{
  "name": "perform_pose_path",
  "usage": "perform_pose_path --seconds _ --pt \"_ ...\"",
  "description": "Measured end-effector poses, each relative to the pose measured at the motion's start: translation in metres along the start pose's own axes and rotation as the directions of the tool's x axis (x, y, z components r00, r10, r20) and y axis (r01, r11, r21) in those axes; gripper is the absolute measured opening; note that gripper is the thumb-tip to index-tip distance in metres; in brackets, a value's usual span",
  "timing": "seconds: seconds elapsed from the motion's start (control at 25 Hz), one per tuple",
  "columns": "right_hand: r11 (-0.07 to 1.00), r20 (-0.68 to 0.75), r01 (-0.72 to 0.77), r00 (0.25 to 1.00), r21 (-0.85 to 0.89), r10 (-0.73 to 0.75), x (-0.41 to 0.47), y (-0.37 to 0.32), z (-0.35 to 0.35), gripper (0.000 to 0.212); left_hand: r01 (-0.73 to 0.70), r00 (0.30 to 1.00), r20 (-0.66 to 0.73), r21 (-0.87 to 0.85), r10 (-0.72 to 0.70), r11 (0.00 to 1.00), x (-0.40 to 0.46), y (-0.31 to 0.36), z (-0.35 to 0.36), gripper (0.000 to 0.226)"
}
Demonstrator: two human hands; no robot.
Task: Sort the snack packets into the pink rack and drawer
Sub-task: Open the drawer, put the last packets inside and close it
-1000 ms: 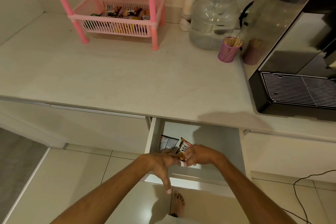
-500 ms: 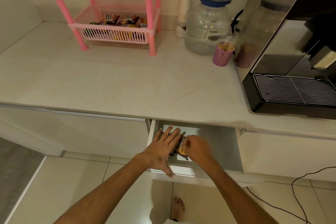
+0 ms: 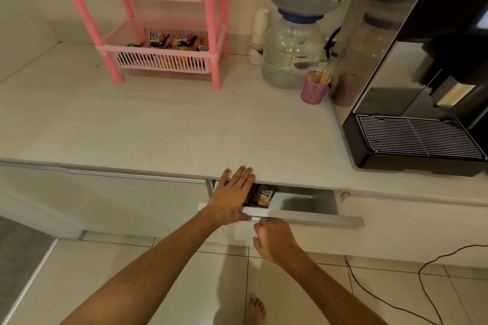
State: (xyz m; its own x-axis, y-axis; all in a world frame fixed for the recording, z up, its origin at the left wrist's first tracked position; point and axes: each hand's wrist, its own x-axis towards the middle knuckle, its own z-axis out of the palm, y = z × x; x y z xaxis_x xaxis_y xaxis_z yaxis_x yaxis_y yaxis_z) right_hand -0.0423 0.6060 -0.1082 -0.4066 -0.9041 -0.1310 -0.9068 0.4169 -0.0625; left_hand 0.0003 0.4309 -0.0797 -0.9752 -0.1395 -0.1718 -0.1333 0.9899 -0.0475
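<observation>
The white drawer (image 3: 303, 219) under the counter stands only slightly out. A salted peanuts packet (image 3: 263, 195) lies inside it at the left. My left hand (image 3: 233, 196) is flat with fingers spread over the drawer's left end, fingertips at the counter edge, holding nothing. My right hand (image 3: 273, 239) is curled against the drawer's front below its handle strip; I cannot see whether it grips the handle. The pink rack (image 3: 214, 34) stands at the back left of the counter with several snack packets (image 3: 174, 41) in its lower basket and more in the basket above.
A water dispenser bottle (image 3: 293, 53) with a floral cover stands at the back. Beside it are a purple cup of wooden sticks (image 3: 314, 90) and a small white bottle (image 3: 257, 37). A black coffee machine (image 3: 422, 113) fills the right. A black cable (image 3: 396, 285) lies on the tiled floor.
The drawer has slid most of the way in. My right hand let go of the peanuts packet and dropped to the drawer front. My left hand moved up toward the counter edge.
</observation>
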Motion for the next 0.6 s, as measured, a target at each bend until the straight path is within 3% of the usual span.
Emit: perform_pose_path --seconds 0.2,0.4,0.6 --pt "0.999 0.042 0.004 0.999 -0.036 -0.002 0.018 0.015 0.008 0.039 0.024 0.999 0.027 -0.045 -0.023 0.999 0.016 -0.008 0.0 0.094" --pt "0.998 0.082 -0.024 0.996 -0.066 0.029 0.036 0.029 0.011 0.06 -0.015 1.0 0.027 -0.032 0.016 0.999 0.016 -0.019 0.006 0.092" --pt "0.991 0.13 -0.011 0.991 -0.135 0.029 0.049 0.04 0.009 0.065 -0.021 1.0 0.012 -0.045 0.022 0.999 0.017 -0.02 0.01 0.086"
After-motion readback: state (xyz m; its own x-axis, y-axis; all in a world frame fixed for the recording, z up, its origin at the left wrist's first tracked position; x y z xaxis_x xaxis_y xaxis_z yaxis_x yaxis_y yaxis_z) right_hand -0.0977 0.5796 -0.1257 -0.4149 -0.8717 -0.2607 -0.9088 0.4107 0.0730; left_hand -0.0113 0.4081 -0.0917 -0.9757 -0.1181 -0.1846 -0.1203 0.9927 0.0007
